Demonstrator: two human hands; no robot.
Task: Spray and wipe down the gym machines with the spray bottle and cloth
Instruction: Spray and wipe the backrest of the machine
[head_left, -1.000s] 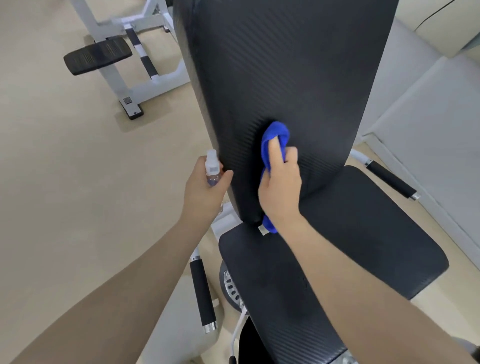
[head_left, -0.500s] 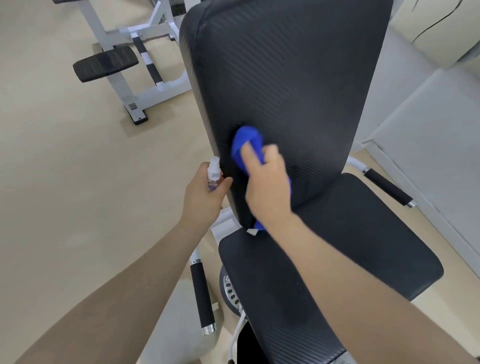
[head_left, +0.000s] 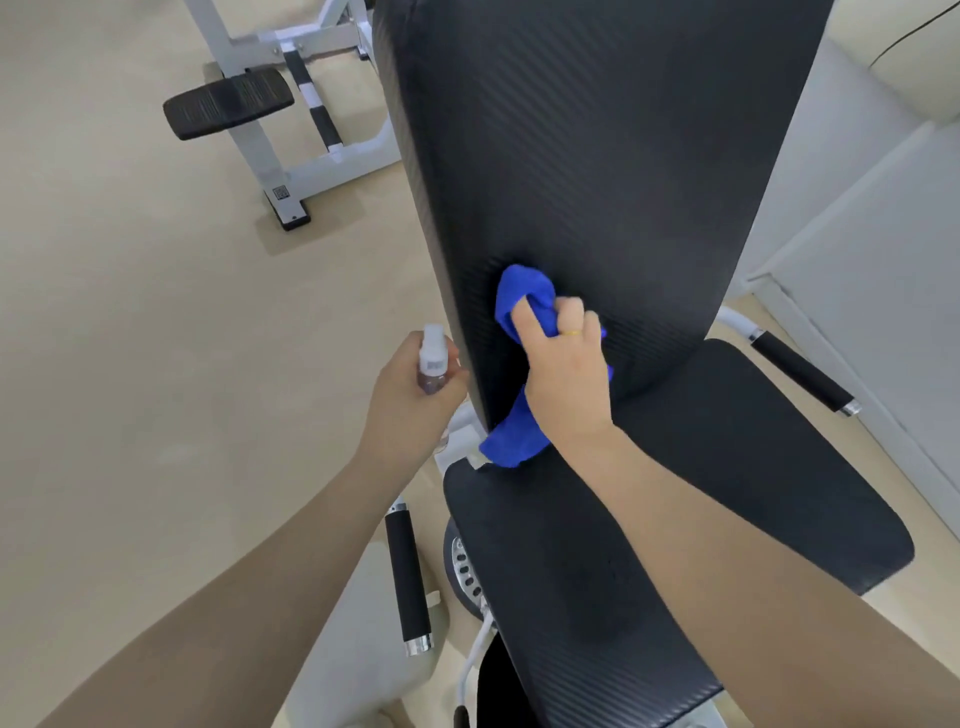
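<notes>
The right hand (head_left: 566, 374) grips a bunched blue cloth (head_left: 522, 299) and presses it against the lower part of the black back pad (head_left: 597, 145), just above the seat pad (head_left: 727, 493). The left hand (head_left: 410, 405) holds a small spray bottle (head_left: 432, 358) upright beside the pad's left edge.

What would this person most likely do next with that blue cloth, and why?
Probably sweep the blue cloth sideways or upward across the backrest. The right hand grips it bunched against the pad's lower part, near its left edge, so most of the black surface above lies beyond it. The left hand holds the spray bottle off to the side, not aimed at the pad.
</notes>
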